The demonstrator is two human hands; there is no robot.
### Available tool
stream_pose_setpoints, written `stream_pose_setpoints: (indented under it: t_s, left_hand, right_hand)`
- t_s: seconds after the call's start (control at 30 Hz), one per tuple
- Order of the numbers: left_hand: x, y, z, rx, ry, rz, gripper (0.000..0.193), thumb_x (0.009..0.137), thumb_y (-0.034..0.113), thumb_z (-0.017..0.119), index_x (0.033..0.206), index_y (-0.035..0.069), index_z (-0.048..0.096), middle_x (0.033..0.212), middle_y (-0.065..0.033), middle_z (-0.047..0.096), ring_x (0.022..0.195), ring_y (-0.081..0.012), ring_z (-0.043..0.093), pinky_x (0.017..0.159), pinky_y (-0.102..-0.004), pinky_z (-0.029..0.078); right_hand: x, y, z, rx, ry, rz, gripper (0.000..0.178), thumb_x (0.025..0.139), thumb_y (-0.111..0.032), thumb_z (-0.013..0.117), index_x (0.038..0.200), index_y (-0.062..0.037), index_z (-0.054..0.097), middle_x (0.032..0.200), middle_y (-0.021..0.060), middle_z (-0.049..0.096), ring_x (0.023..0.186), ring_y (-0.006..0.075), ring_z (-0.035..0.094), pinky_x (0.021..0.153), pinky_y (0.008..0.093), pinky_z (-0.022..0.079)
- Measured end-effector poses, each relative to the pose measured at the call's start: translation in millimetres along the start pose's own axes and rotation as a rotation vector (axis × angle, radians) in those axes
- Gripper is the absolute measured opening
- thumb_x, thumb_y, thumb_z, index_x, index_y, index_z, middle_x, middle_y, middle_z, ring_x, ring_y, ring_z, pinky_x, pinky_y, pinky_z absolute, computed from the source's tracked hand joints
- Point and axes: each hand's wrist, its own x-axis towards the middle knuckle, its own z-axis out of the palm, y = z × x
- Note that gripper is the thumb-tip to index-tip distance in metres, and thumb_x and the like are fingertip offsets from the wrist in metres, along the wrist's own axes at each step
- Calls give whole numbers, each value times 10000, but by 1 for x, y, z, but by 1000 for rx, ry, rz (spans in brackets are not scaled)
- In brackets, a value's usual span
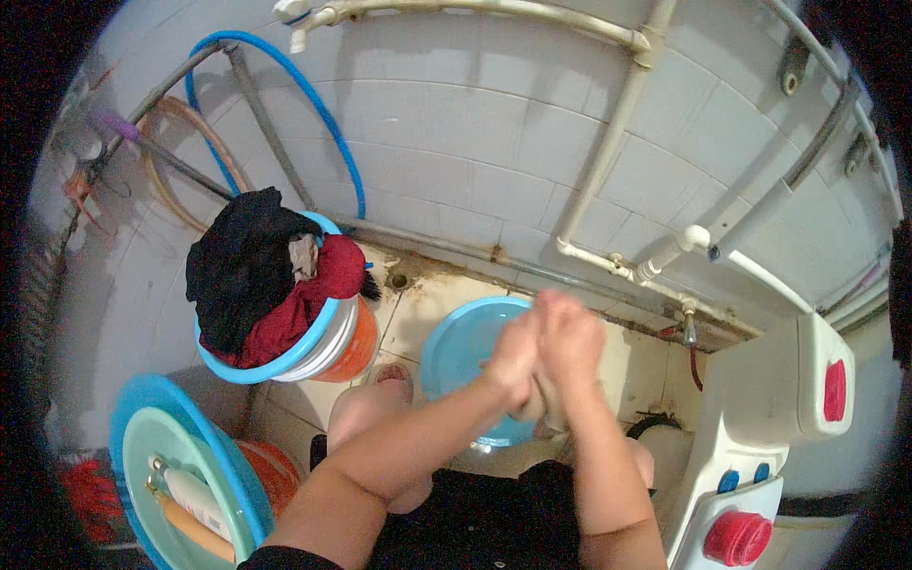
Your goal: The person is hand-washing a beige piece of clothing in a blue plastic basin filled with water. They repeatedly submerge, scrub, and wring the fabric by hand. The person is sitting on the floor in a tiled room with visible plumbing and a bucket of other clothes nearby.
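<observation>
Left hand (513, 359), one; right hand (572, 347), one: blurred, both curled tight on one pale cloth (542, 406), its upper part hidden, above one blue basin (458, 344). Forearms (432, 418), two, partly screening the basin. Laundry bucket (355, 344), one, heaped, left. White red-knobbed appliance (750, 380), one, cut off, right.

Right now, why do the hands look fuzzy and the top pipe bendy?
In the head view, left hand and right hand are smeared, likely motion blur; also in the head view, the top pipe bows, likely from the fisheye lens.
</observation>
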Motion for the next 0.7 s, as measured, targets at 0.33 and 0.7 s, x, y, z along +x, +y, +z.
stream_pose_setpoints:
  t_s: [0.33,0.7]
  left_hand:
    - [-10,9,-11,372,-336,163,445,880,414,495,1064,9,489,1022,-54,538,931,-111,490,794,-292,423]
    - [-10,87,-31,580,-628,112,230,880,255,529,934,35,564,831,-41,590,741,-104,557,663,-255,469]
  right_hand:
    - [-1,6,-8,378,24,44,349,878,-327,510,702,-28,549,570,124,541,535,194,523,496,333,406]
    - [5,36,-41,782,-477,47,238,730,-198,726,826,-56,561,711,-40,542,667,53,469,589,213,404]
